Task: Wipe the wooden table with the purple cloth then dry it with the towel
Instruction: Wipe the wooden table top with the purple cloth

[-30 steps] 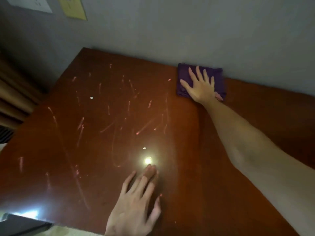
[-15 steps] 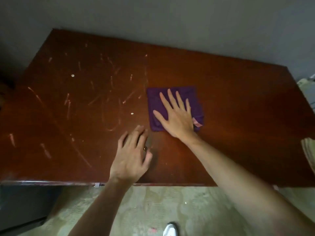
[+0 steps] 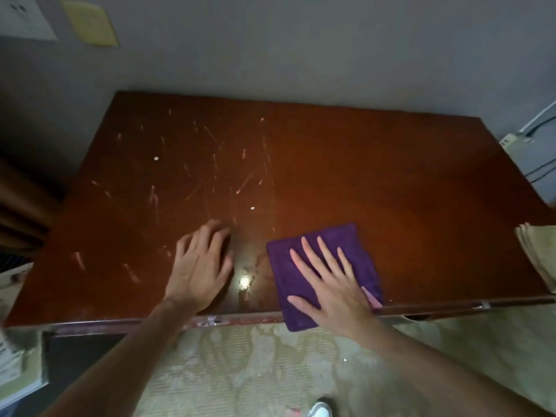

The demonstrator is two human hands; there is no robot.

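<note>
Grip, R: right hand [image 3: 332, 288] lies flat on purple cloth [image 3: 355, 251], fingers straight & spread, thumb out to the left; palm presses down, nothing curled round the fabric.
Grip, L: left hand [image 3: 200, 266] rests palm-down on bare wood just left of cloth, fingers loosely bent, holding nothing; fingertips blurred.
Cloth look: deep purple, folded to a rough square, soft nap, stitched edge; small pink tag shows at its near right corner, beside the R wrist.
Cloth place: near edge of worktop [image 3: 391, 176], right of centre; near left corner hangs over the front edge above the floor.
Worktop look: dark red-brown wood, glossy; left half covered w/ pale streaks & scratches plus a few white specks; right half looks even in tone.
Glare: bright light spot [image 3: 245, 280] reflected between the two hands, close to front edge.
Towel: pale folded fabric [image 3: 538, 254] at far right edge of worktop, well apart from cloth; partly cut off by frame.
Wall: grey, w/ yellow note [image 3: 90, 22] & white sheet [image 3: 24, 18] upper left.
Floor: pale green patterned carpet [image 3: 240, 371]; shoe tip [image 3: 320, 410] at bottom.
</note>
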